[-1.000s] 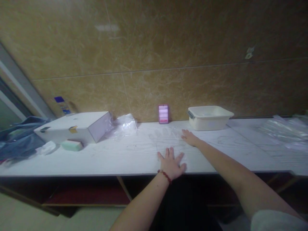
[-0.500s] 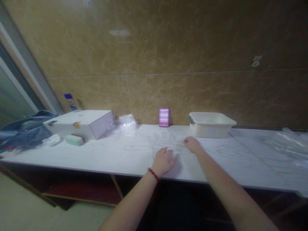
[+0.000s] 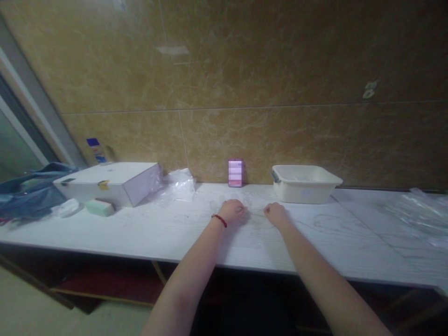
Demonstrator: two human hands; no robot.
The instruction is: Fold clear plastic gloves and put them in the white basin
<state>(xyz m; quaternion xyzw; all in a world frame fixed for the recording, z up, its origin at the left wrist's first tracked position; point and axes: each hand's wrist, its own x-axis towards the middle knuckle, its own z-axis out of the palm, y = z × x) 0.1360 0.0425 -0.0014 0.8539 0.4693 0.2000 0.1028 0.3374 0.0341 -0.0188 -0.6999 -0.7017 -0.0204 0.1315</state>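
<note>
A thin piece of clear plastic film (image 3: 255,211) lies on the white wood-grain counter (image 3: 147,238), its edges hard to make out. My right hand (image 3: 276,214) is closed in a pinch at the film's right side. Facing it across a short gap, my left hand (image 3: 233,211), with a dark red bead bracelet at the wrist, also has its fingers pinched together on the film. More crumpled clear plastic shows just beyond my left hand. The fingertips of both hands are partly hidden.
A cream plastic tub (image 3: 304,189) stands behind my right hand. A phone (image 3: 235,173) leans on the tiled wall. To the left are a white box (image 3: 105,179), crumpled plastic (image 3: 178,184), a green sponge (image 3: 100,207) and blue denim cloth (image 3: 31,196). Clear plastic bags (image 3: 420,214) lie far right.
My left hand has moved away from me over the counter, from lying spread to pinching near my right hand. My right hand stays closed in almost the same place.
</note>
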